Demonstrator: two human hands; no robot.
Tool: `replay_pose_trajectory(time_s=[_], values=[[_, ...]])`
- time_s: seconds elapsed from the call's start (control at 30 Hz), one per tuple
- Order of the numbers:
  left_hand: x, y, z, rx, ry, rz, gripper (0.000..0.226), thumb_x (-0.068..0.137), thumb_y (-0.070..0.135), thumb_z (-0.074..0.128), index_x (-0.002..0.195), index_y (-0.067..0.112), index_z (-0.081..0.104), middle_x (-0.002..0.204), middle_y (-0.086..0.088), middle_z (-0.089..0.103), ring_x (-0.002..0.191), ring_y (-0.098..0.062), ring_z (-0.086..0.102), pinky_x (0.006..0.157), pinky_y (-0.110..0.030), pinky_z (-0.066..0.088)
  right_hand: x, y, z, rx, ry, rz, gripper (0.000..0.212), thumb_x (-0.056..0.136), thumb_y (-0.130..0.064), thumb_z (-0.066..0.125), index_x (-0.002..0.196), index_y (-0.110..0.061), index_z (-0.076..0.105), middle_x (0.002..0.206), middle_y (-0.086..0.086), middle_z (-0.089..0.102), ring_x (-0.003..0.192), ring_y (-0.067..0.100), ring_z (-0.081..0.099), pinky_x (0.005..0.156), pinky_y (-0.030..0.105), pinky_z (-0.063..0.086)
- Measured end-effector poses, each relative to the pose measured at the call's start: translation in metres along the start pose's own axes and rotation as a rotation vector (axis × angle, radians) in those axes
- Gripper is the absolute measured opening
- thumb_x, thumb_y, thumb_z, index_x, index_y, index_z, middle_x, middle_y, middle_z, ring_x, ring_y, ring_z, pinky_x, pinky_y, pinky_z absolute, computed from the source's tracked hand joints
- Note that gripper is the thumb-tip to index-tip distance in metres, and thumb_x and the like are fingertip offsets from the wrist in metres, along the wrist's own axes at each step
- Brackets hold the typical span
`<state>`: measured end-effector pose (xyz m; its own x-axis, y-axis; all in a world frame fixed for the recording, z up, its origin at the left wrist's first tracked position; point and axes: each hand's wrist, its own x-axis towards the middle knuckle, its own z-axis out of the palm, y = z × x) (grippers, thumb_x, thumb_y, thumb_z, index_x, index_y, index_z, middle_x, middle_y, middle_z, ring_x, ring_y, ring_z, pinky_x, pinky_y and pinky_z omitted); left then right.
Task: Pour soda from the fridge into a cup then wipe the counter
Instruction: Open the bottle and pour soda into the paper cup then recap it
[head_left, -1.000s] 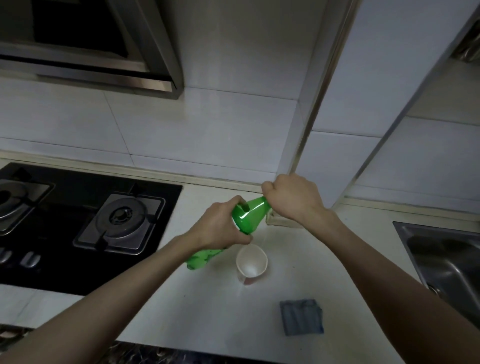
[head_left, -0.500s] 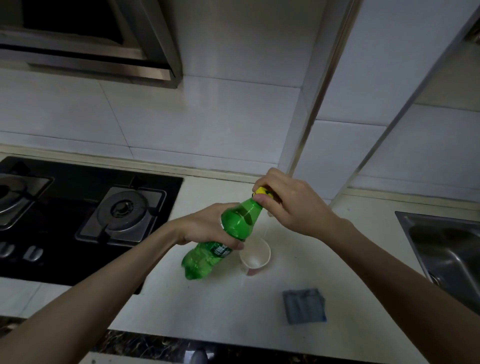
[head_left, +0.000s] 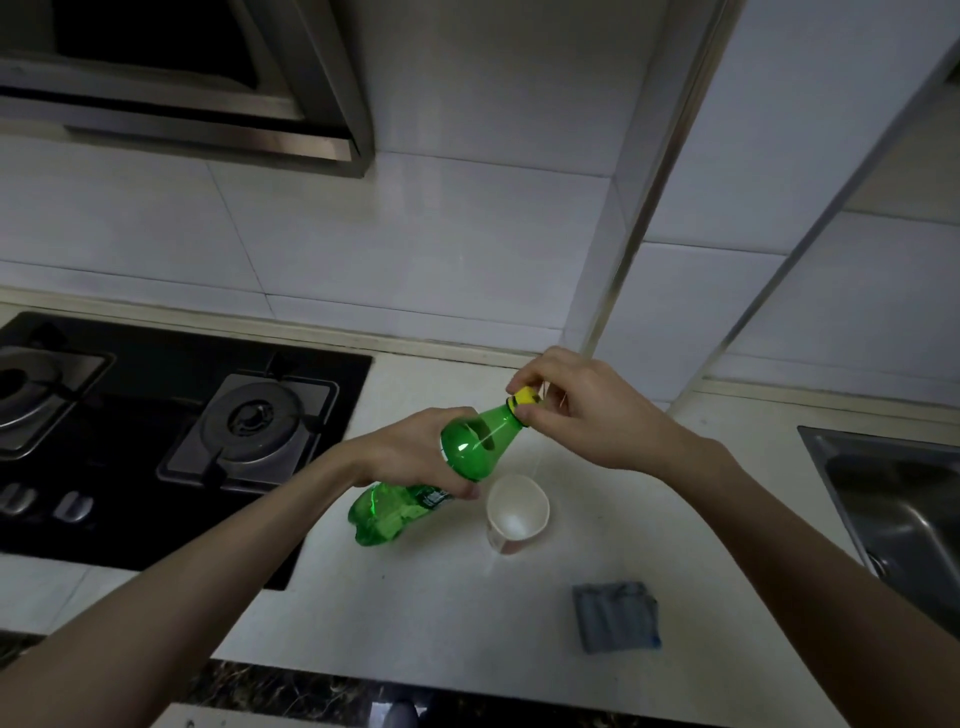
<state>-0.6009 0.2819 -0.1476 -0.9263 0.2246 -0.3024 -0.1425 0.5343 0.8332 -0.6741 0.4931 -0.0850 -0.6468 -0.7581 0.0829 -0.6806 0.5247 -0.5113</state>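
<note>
**Both hands on the soda bottle, cup just beside it**

Your left hand is wrapped round the middle of the green soda bottle, with the fingers curled over its label. You hold the bottle tilted. Its base points down to the left of the white paper cup and its neck rises up behind the cup. This view does not settle whether the base touches the counter.

Your right hand pinches the yellow cap between thumb and fingertips, and the cap sits on the bottle's neck.

The cup stands upright on the pale counter, just to the right of the bottle's lower body. Its mouth is open and its white inside shows.

A folded grey-blue cloth lies flat on the counter near the cup, on your side of it and to the right. The black gas hob lies to the left of the cup. The steel sink is well to the cup's right. The range hood hangs high above, to the cup's left.
</note>
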Motion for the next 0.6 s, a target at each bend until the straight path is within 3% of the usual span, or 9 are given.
replay_pose_trajectory(time_s=[0.13,0.3,0.43,0.6], values=[[-0.001,-0.005,-0.001,-0.009,0.000,-0.016,0.049,0.065,0.023,0.087,0.106,0.027,0.061,0.099,0.001,0.068,0.091,-0.018,0.068,0.078,-0.037,0.058,-0.001,0.002,0.000,0.148,-0.078,-0.019,0.024,0.088,-0.015,0.066,0.107,-0.029,0.063,0.103,-0.012,0.048,0.080,0.002,0.052,0.073,0.012,0.044],[-0.002,-0.010,0.002,0.007,0.006,-0.023,0.046,0.065,0.022,0.087,0.103,0.026,0.061,0.097,0.001,0.068,0.088,-0.017,0.067,0.076,-0.036,0.057,0.000,0.007,0.008,0.267,-0.032,-0.038,0.012,0.087,-0.015,0.070,0.094,-0.025,0.070,0.104,-0.003,0.061,0.090,0.007,0.059,0.076,0.018,0.048],[-0.002,-0.018,0.008,0.038,0.035,-0.046,0.046,0.063,0.026,0.088,0.099,0.027,0.060,0.093,0.003,0.067,0.085,-0.016,0.066,0.075,-0.036,0.056,-0.005,0.013,0.021,0.230,0.002,-0.032,0.028,0.087,-0.013,0.070,0.113,-0.024,0.067,0.106,-0.010,0.060,0.091,0.006,0.058,0.082,0.018,0.050],[-0.003,-0.034,0.015,0.102,0.045,-0.083,0.043,0.061,0.029,0.087,0.092,0.033,0.058,0.089,0.008,0.065,0.081,-0.012,0.062,0.073,-0.030,0.052,-0.015,0.027,0.033,0.224,0.041,-0.008,0.029,0.085,-0.009,0.071,0.111,-0.022,0.067,0.108,-0.007,0.061,0.094,0.005,0.059,0.087,0.015,0.049]])
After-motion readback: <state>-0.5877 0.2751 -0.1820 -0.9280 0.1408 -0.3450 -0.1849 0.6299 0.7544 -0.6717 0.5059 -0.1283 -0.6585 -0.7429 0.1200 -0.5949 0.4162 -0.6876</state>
